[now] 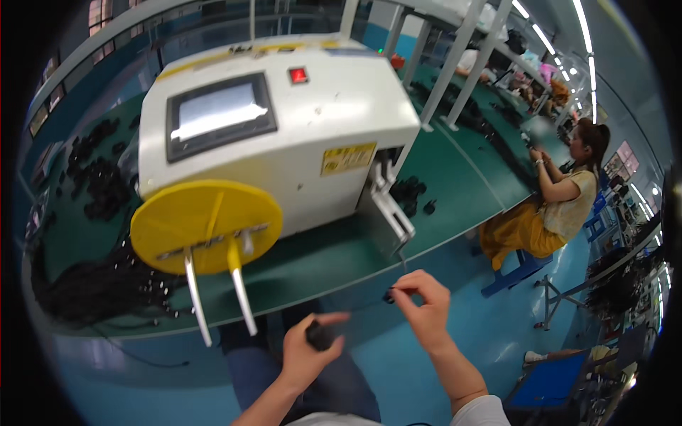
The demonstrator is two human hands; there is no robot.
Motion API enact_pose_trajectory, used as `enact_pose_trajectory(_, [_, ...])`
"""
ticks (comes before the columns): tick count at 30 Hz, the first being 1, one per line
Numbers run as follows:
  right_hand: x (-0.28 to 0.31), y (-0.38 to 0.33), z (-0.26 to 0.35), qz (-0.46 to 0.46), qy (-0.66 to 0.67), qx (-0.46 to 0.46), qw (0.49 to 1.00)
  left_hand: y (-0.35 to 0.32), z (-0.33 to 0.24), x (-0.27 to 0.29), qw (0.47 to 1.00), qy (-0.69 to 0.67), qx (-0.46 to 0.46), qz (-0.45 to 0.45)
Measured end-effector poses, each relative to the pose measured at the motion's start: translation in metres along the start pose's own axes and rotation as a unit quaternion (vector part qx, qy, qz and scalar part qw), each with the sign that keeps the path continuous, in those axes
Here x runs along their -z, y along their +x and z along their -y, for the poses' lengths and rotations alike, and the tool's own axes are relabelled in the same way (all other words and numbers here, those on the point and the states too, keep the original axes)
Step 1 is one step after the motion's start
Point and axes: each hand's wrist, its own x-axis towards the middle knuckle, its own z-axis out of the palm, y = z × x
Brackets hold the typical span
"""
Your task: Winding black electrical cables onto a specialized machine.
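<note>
Over my lap, my left hand (307, 348) closes round a small black cable bundle (321, 336); motion blurs its outline. To the right, my right hand (425, 302) pinches a small dark cable end (388, 295) between thumb and fingertips. A faint dark line seems to run between the two hands. In front of me stands a white bench machine (305, 170) with a screen (224, 113). Its yellow disc (177, 216) carries two metal prongs pointing toward me. Just beyond my right hand, a metal guide arm (387, 213) juts out from the machine's right side.
Loose black cables (99, 287) are heaped on the green table (298, 266) at left, some hanging over its edge. Small black coils (408, 195) lie right of the machine. A co-worker (568, 181) sits farther right on a blue stool (518, 272).
</note>
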Motion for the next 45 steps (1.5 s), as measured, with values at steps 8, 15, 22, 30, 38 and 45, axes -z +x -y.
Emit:
enact_pose_trajectory(8, [-0.048, -0.038, 0.034, 0.075, 0.036, -0.020, 0.996, -0.011, -0.024, -0.004, 0.998, -0.011, -0.030, -0.048])
enact_pose_trajectory(15, [-0.050, -0.045, 0.045, 0.159, 0.152, -0.192, 0.956, -0.021, -0.009, 0.010, 0.990, -0.004, -0.113, -0.088])
enact_pose_trajectory(22, [-0.046, -0.044, 0.046, 0.186, 0.285, -0.290, 0.894, -0.018, -0.011, 0.022, 0.986, -0.147, 0.028, -0.073])
enact_pose_trajectory(30, [-0.049, -0.048, 0.045, 0.252, 0.110, -0.114, 0.955, -0.019, -0.016, 0.021, 0.982, -0.170, 0.048, -0.062])
enact_pose_trajectory(38, [-0.039, -0.042, 0.037, 0.234, 0.265, -0.277, 0.894, -0.015, -0.012, 0.021, 0.996, -0.078, -0.005, -0.038])
enact_pose_trajectory(45, [0.021, 0.015, -0.009, -0.012, 0.273, -0.224, 0.935, -0.017, -0.015, 0.033, 0.982, -0.174, 0.015, 0.078])
